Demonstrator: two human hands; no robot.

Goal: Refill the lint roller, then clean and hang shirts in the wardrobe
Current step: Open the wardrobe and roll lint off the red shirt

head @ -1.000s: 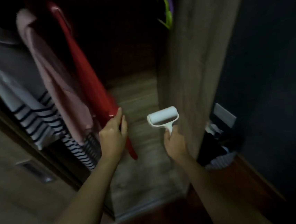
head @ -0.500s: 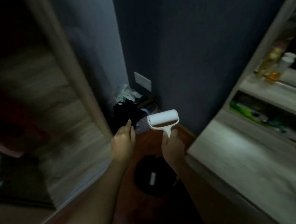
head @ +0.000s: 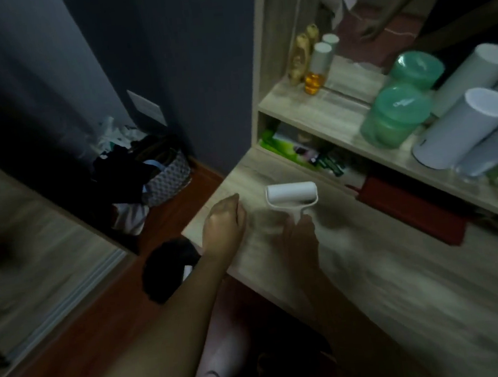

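Observation:
A white lint roller (head: 291, 195) is held upright over the wooden dresser top (head: 371, 273), its roll at the top. My right hand (head: 301, 238) is closed around its handle. My left hand (head: 225, 225) hovers just left of it above the dresser's left corner, fingers curled loosely with nothing in them. The wardrobe (head: 33, 239) shows only as a blurred wooden side panel at the left; no shirts are in view.
A dresser shelf (head: 319, 111) carries bottles, a green jar (head: 399, 116) and white cylinders (head: 461, 128), with a mirror behind. A patterned basket (head: 167, 175) of clothes stands in the corner by the dark wall. A black round object (head: 170, 265) lies on the red-brown floor.
The view has swung right from the open wardrobe to the dresser. My left hand let go of the red garment. My right hand kept the lint roller and brought it over the dresser top.

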